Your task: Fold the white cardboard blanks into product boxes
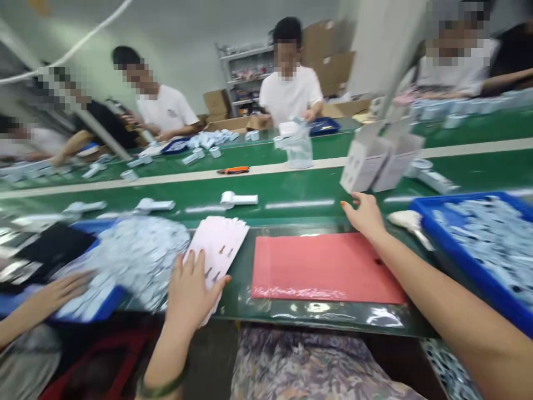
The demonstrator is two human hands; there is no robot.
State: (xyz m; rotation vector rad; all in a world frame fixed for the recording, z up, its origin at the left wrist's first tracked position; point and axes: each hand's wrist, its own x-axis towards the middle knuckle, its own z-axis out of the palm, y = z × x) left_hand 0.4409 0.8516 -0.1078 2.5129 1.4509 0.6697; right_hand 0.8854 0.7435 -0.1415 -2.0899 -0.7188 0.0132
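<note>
My left hand [189, 294] lies with fingers spread on a stack of flat white printed cartons [219, 239], which sits slanted near the table edge. My right hand [365, 215] reaches forward over the far right corner of a red mat [316, 266]; its thumb and forefinger are apart and nothing shows between them. Just beyond those fingers two standing white boxes [362, 161] have their top flaps up. Beside my right forearm lies a white part [410, 225], blurred, its kind unclear.
On the right stands a blue tray [420, 208] of small light-blue parts. To the left is a heap of pale-blue pieces [141, 250], with a co-worker's hand [70, 289] beside it. White handheld parts [239, 200] and orange-handled pliers [235, 170] lie on the green belt [291, 214]. Several people sit opposite.
</note>
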